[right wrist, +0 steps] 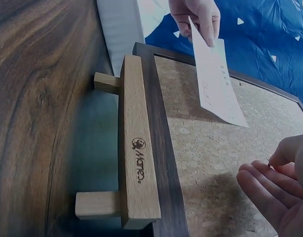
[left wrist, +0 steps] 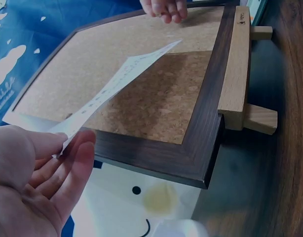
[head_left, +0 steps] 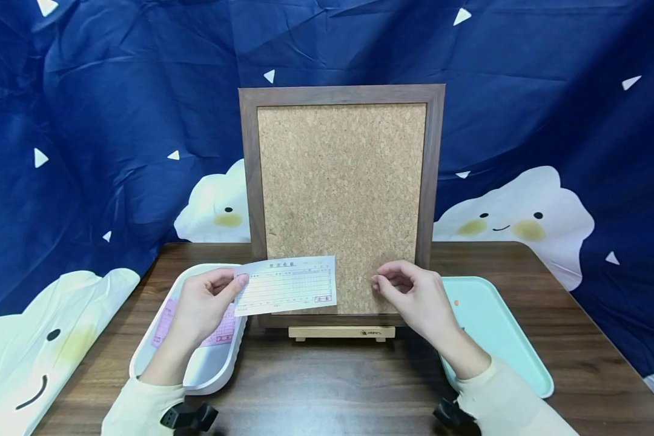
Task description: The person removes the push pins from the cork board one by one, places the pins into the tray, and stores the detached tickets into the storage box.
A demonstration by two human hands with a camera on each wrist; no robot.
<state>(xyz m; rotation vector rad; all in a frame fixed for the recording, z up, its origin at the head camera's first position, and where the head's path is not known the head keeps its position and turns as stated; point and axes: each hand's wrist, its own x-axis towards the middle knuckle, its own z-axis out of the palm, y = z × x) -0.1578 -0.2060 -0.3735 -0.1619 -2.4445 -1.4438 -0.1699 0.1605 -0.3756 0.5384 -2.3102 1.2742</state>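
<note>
My left hand point(head_left: 207, 303) pinches the left edge of a white printed slip point(head_left: 286, 284) between thumb and fingers. The slip is held in front of the lower part of a cork board point(head_left: 340, 181) in a dark wooden frame, apart from the cork in the left wrist view. Over the lower right of the board, my right hand point(head_left: 414, 297) has thumb and fingertip together. Between them the right wrist view shows the thin point of a small pin point(right wrist: 269, 161); its head is hidden by the fingers.
Left of the board lies a white tray point(head_left: 231, 363) with pink printed slips point(head_left: 218, 330) in it, partly behind my left forearm. A mint tray point(head_left: 507, 339) on the right holds a tiny orange piece point(head_left: 456, 303). The board stands on a light wooden easel point(head_left: 340, 332).
</note>
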